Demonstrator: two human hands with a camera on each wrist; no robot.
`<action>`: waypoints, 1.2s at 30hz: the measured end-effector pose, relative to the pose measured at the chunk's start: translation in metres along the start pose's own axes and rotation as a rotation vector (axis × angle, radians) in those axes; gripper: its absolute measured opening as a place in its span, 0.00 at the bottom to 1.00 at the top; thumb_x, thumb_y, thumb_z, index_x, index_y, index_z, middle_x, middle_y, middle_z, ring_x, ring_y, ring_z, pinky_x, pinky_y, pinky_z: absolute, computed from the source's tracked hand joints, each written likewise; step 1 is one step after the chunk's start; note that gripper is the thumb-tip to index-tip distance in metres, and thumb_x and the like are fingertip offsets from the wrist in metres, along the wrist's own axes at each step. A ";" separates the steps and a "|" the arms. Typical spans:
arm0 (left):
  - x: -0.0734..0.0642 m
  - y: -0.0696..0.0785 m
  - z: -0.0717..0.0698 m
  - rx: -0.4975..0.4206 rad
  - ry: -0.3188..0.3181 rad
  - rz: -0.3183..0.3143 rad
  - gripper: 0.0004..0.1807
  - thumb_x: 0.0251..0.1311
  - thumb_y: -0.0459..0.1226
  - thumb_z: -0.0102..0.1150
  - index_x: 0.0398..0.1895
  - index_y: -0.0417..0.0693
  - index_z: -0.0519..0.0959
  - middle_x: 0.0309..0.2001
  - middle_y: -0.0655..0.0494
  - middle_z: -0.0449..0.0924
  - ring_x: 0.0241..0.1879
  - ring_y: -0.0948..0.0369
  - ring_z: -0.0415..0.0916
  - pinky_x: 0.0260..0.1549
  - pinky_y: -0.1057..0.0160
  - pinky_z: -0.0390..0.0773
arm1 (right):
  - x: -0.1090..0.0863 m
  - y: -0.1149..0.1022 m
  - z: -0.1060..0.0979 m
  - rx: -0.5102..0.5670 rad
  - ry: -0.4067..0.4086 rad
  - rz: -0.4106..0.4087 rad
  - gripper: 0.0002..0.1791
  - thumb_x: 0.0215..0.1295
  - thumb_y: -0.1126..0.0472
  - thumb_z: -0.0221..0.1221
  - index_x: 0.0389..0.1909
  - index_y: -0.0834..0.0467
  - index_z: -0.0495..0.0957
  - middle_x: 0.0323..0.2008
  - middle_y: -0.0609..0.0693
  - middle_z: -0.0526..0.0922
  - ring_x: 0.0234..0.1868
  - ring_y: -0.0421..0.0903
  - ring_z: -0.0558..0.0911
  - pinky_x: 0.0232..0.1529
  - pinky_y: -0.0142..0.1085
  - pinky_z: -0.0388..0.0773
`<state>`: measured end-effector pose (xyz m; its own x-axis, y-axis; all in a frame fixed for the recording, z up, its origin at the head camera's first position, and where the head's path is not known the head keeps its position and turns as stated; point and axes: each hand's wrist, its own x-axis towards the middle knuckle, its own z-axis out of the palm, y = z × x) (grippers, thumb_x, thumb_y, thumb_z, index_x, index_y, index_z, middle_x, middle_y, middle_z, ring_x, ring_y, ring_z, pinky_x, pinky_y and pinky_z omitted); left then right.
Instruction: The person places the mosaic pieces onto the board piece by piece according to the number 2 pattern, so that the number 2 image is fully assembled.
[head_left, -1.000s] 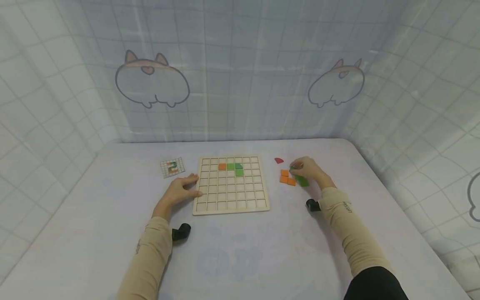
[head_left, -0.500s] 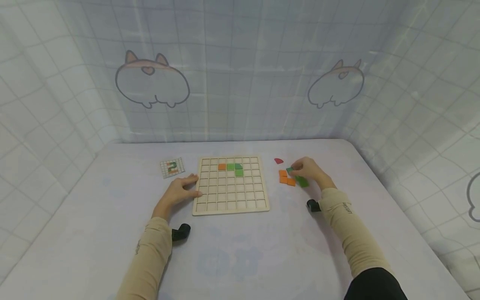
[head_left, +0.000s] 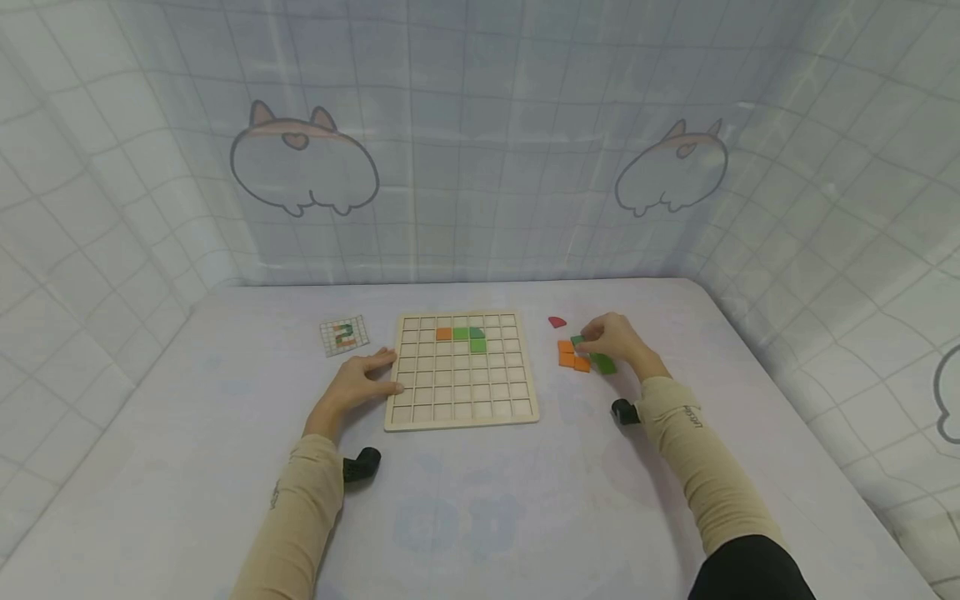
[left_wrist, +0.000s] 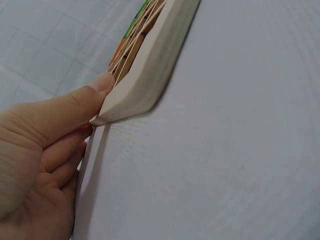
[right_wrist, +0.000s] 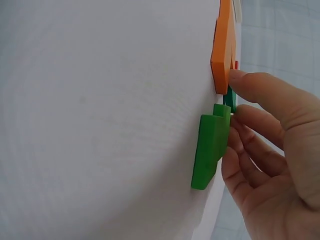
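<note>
A wooden grid board (head_left: 442,412) lies mid-table with an orange square tile (head_left: 444,333), two light green tiles and a dark green rounded tile (head_left: 477,332) in its upper cells. My left hand (head_left: 356,385) rests at the board's left edge, its thumb (left_wrist: 75,107) touching the rim and its fingers spread along the side. To the board's right, my right hand (head_left: 613,337) pinches a dark green tile (right_wrist: 230,99) with thumb and index finger; the fingers partly hide it. Beside that hand lie several orange square tiles (head_left: 567,359) and light green tiles (right_wrist: 207,150).
A small card (head_left: 344,335) printed with a coloured grid pattern lies left of the board. Behind the orange tiles is a red rounded tile (head_left: 557,322). Black wrist-mounted devices (head_left: 363,465) stick out from both sleeves. Tiled-print cloth walls enclose the table's back and sides.
My right hand has shifted very slightly left with the dark green tile, which shows more clearly at its fingertips. The nearby orange tiles have moved slightly left. My left hand and the board stay put.
</note>
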<state>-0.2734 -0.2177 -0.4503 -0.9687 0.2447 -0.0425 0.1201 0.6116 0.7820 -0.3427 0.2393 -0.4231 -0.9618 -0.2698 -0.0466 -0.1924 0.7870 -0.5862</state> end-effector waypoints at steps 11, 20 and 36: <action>-0.001 0.000 0.001 -0.003 0.004 0.007 0.41 0.49 0.43 0.70 0.65 0.35 0.64 0.69 0.41 0.55 0.70 0.45 0.49 0.69 0.46 0.47 | -0.001 -0.002 0.000 -0.032 0.026 -0.001 0.18 0.52 0.57 0.68 0.37 0.69 0.82 0.36 0.60 0.84 0.40 0.54 0.79 0.44 0.45 0.80; -0.002 0.001 0.001 0.013 0.023 0.021 0.40 0.49 0.42 0.70 0.64 0.34 0.66 0.68 0.40 0.57 0.70 0.44 0.51 0.69 0.46 0.48 | 0.000 -0.001 0.003 0.004 0.049 0.036 0.21 0.50 0.56 0.69 0.40 0.68 0.81 0.39 0.60 0.83 0.43 0.54 0.78 0.46 0.45 0.79; -0.001 -0.001 0.002 -0.002 0.016 0.010 0.41 0.48 0.43 0.71 0.64 0.35 0.65 0.69 0.41 0.56 0.70 0.44 0.50 0.69 0.46 0.48 | 0.004 -0.018 0.010 0.210 0.139 0.022 0.21 0.53 0.52 0.66 0.41 0.65 0.81 0.41 0.58 0.83 0.42 0.52 0.80 0.45 0.43 0.80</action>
<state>-0.2717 -0.2172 -0.4527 -0.9708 0.2386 -0.0249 0.1291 0.6074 0.7838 -0.3411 0.2183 -0.4203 -0.9856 -0.1641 0.0420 -0.1407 0.6554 -0.7421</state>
